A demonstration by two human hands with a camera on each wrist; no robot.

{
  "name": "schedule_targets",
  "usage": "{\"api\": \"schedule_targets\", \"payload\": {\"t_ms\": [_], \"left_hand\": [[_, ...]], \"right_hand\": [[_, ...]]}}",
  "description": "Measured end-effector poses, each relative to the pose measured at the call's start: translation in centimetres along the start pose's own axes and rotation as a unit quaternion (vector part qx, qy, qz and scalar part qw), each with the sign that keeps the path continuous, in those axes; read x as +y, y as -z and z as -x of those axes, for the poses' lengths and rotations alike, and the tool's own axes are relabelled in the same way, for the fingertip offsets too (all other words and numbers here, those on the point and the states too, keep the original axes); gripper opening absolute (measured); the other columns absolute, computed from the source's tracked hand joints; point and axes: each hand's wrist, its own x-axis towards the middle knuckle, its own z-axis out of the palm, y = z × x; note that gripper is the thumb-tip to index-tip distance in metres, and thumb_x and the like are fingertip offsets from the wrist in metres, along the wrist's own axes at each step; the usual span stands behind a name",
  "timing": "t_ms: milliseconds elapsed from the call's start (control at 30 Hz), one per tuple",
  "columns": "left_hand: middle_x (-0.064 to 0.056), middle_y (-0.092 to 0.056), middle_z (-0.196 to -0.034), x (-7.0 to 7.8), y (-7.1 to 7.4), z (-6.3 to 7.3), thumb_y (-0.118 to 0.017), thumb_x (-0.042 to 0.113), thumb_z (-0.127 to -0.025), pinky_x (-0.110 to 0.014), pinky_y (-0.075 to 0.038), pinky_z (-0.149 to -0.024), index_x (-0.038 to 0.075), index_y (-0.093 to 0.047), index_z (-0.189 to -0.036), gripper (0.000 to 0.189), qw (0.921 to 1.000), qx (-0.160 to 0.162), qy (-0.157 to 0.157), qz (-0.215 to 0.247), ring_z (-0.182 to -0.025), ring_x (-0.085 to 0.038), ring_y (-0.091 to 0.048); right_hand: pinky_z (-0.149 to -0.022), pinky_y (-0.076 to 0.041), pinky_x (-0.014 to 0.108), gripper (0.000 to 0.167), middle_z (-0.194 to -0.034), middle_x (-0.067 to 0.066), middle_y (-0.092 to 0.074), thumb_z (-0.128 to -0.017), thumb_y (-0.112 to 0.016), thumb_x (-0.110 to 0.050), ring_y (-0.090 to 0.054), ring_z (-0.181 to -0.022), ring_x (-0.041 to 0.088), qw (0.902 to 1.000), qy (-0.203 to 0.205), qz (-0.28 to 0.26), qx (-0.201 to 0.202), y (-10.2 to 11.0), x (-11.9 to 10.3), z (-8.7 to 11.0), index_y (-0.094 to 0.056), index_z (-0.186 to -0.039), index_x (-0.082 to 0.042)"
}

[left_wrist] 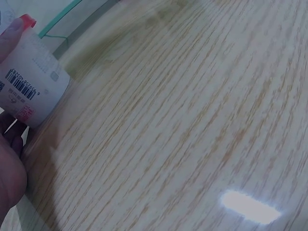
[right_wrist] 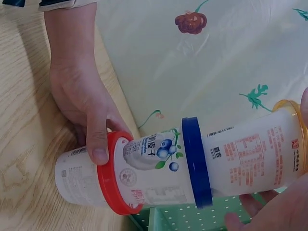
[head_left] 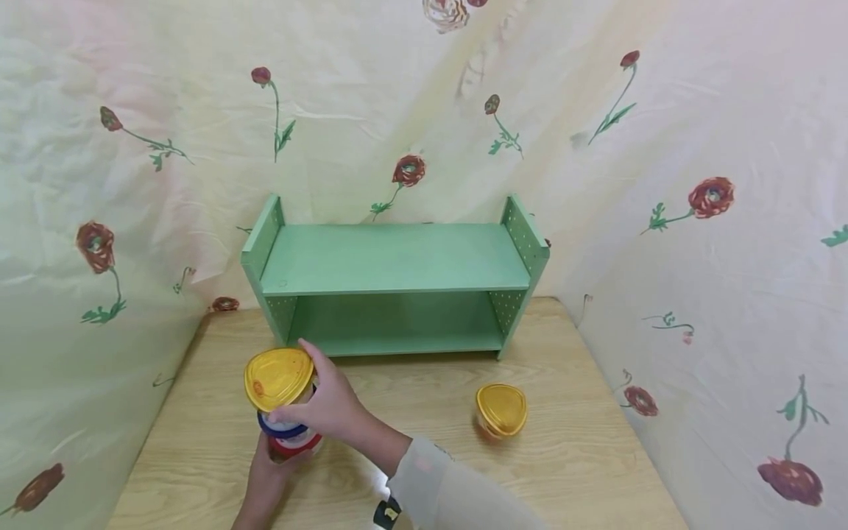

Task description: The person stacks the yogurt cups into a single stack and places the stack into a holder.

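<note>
Three white printed tubs stand stacked at the table's left. The bottom tub [right_wrist: 77, 175] has a red lid [right_wrist: 109, 180], the middle tub [right_wrist: 156, 168] a blue lid [right_wrist: 196, 162], and the top tub [right_wrist: 252, 151] a yellow lid [head_left: 278, 377]. My left hand [head_left: 268, 475] grips the bottom tub, its thumb against the red lid; the left wrist view shows this tub's barcode side [left_wrist: 36, 79]. Around the top tub curls my right hand [head_left: 334, 405], thumb and fingers on opposite sides near the yellow lid. Part of the stack is hidden behind that hand in the head view.
A green two-tier shelf [head_left: 397, 258] stands at the back of the wooden table [head_left: 411, 401]. Another container with a yellow lid [head_left: 501, 410] sits to the right, in front of the shelf. Flower-patterned cloth [head_left: 371, 96] hangs behind and at both sides.
</note>
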Motion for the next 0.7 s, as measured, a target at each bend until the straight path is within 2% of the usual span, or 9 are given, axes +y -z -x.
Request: {"api": "schedule_targets", "payload": {"t_ms": [167, 267, 433, 533, 700], "left_hand": [[-0.008, -0.049, -0.142, 0.0, 0.0, 0.3, -0.088, 0.022, -0.079, -0.018, -0.036, -0.1, 0.016, -0.03, -0.152, 0.093, 0.9999, 0.01, -0.01, 0.001, -0.124, -0.014, -0.045], [-0.009, -0.049, -0.143, 0.0, 0.0, 0.2, -0.089, 0.021, -0.078, -0.024, -0.035, -0.104, 0.015, -0.031, -0.152, 0.094, 0.9999, 0.011, -0.006, 0.006, -0.126, -0.016, -0.045], [-0.013, -0.046, -0.146, 0.1, 0.1, 0.2, -0.09, 0.024, -0.077, -0.041, -0.03, -0.113, 0.013, -0.029, -0.153, 0.098, 1.0, 0.005, 0.002, 0.004, -0.133, -0.025, -0.041], [-0.013, -0.045, -0.147, 0.1, 0.1, 0.1, -0.09, 0.024, -0.076, -0.05, -0.027, -0.116, 0.014, -0.028, -0.153, 0.099, 0.9999, 0.007, 0.005, 0.007, -0.136, -0.028, -0.039], [-0.015, -0.043, -0.149, -0.1, 0.1, 0.0, -0.091, 0.024, -0.075, -0.054, -0.026, -0.117, 0.014, -0.028, -0.154, 0.101, 0.9998, 0.006, 0.014, 0.014, -0.138, -0.032, -0.037]], "right_hand": [[-0.113, -0.036, 0.055, 0.117, -0.161, -0.011, -0.028, -0.069, -0.095, -0.035, -0.032, -0.146, 0.02, 0.9996, 0.016, 0.011, 0.022, 1.0, 0.2, 0.5, -0.02, -0.159, -0.041], [-0.114, -0.036, 0.053, 0.116, -0.162, -0.011, -0.026, -0.069, -0.094, -0.031, -0.032, -0.145, 0.021, 0.9986, 0.044, 0.008, 0.029, 2.6, 0.6, 0.9, -0.021, -0.158, -0.041], [-0.114, -0.037, 0.049, 0.112, -0.161, -0.012, -0.029, -0.067, -0.095, -0.026, -0.035, -0.143, 0.023, 0.9956, 0.082, 0.025, 0.037, 6.4, 1.7, 2.0, -0.029, -0.157, -0.038], [-0.114, -0.037, 0.049, 0.106, -0.158, -0.011, -0.034, -0.067, -0.094, -0.024, -0.038, -0.142, 0.024, 0.9926, 0.106, 0.022, 0.056, 8.6, 2.9, 2.8, -0.037, -0.155, -0.034], [-0.114, -0.038, 0.051, 0.084, -0.15, -0.007, -0.048, -0.069, -0.091, -0.017, -0.046, -0.136, 0.023, 0.9847, 0.119, 0.019, 0.125, 12.3, 5.3, 4.6, -0.054, -0.145, -0.022]]}}
